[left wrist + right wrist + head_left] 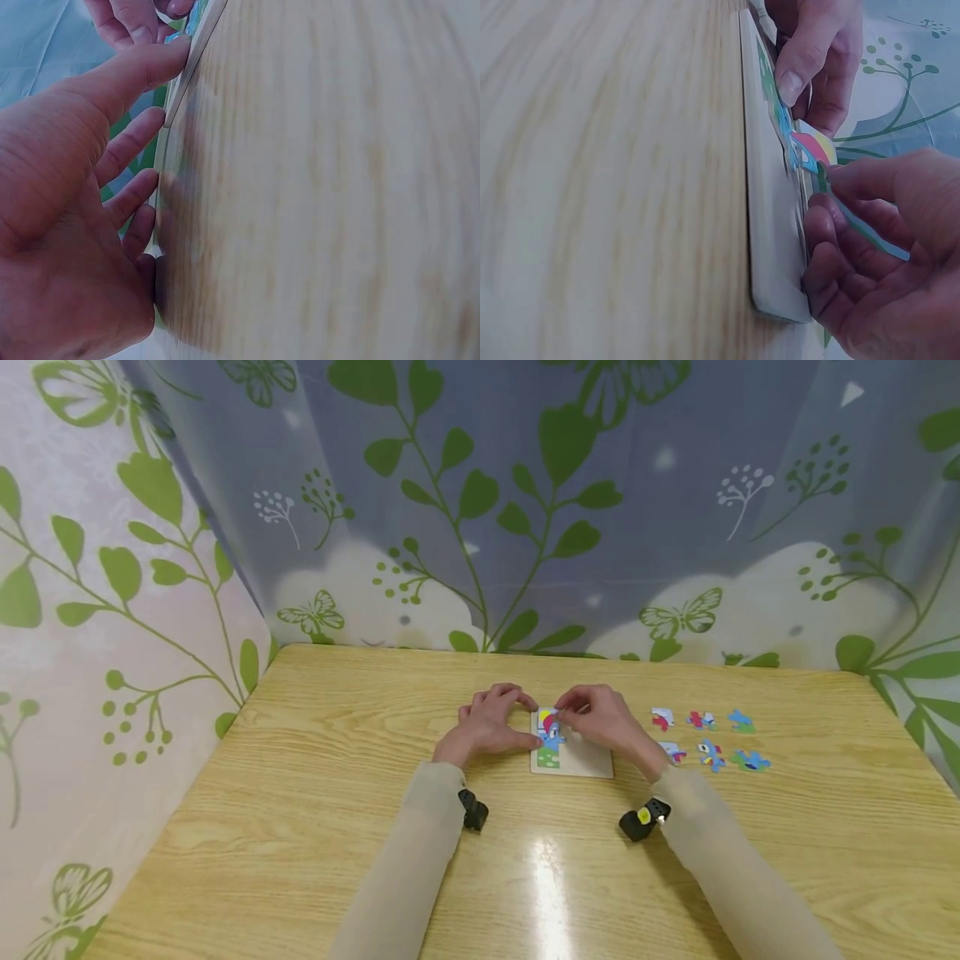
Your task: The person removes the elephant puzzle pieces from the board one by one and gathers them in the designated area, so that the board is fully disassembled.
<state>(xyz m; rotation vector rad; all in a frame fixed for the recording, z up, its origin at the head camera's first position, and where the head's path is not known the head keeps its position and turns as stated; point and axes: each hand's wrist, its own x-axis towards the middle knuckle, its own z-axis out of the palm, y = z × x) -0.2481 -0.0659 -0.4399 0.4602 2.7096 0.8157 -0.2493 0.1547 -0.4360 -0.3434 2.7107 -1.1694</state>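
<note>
A small jigsaw board (588, 762) lies flat on the table, its left part filled with a picture in blue, green, red and yellow. My left hand (491, 720) lies along the board's left side, fingers spread. Its thumb (791, 86) touches the fitted pieces (769, 86) near the edge. Over the board's upper part, my right hand (600, 718) pinches a puzzle piece (808, 154) between thumb and forefinger. That piece is tilted, with red, yellow and blue on it; the fingertips partly hide it. In the left wrist view, the left hand (82, 172) covers most of the board.
Several loose puzzle pieces (711, 753) lie in two rows right of the board, one partly behind the right wrist. The wooden table (337, 827) meets a leaf-patterned curtain (480, 527) at the back. Each wrist carries a black camera (474, 812).
</note>
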